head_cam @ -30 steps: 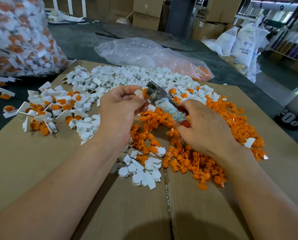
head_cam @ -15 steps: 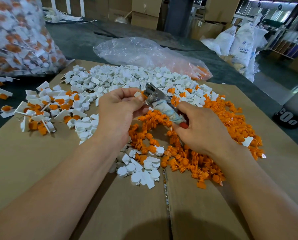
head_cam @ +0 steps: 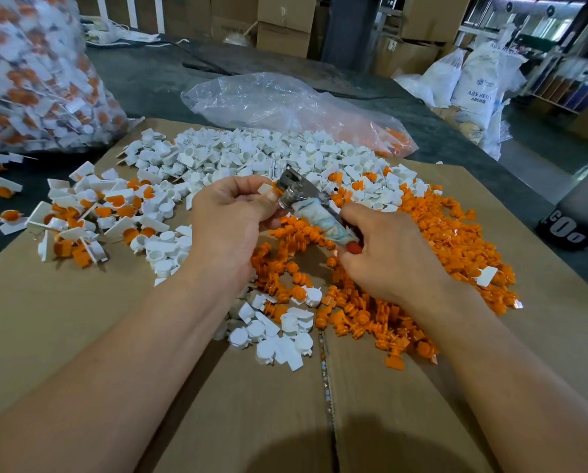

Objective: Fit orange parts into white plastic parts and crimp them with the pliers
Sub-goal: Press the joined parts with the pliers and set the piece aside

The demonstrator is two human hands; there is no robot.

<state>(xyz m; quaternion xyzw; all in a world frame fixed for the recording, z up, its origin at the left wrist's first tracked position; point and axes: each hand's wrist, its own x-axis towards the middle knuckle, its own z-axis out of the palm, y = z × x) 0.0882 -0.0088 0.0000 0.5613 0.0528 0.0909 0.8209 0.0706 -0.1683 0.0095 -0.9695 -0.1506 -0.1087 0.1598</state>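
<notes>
**A:** Head view, the only one. What has changed in the last second?

**B:** Very little. Both hands have drifted slightly away from the person, and the pliers (head_cam: pixel 311 208) went with them. The tool's head has stayed against the piece. I'd judge this one is mid-crimp, neither just fitted nor yet released.

**A:** How are the hands holding things?

**B:** The left hand (head_cam: pixel 231 220) pinches a white part (head_cam: pixel 264 190) between its thumb and curled fingers, just left of the pliers' head. A sliver of an orange part (head_cam: pixel 276 190) shows between them. The right hand (head_cam: pixel 384 254) is wrapped around the cloth-bound handles. I can't tell whether the jaws are fully squeezed.

**A:** Which way does the tool point?

**B:** Its long axis runs diagonally. The red handle tip is at the near right, and the metal head is farther away and to the left. The head aims at the left fingertips and is tilted a bit upward.

**A:** And the stock?

**B:** The white pile (head_cam: pixel 251 155) lies beyond the pliers. The orange pile (head_cam: pixel 439 233) lies beneath them and to their right. The joined pieces (head_cam: pixel 91 213) are well to their left. Everything sits on the cardboard (head_cam: pixel 81 336).

**A:** How far along is the job?

**B:** With that many loose parts left, I'd say it has a long way to go.
</notes>
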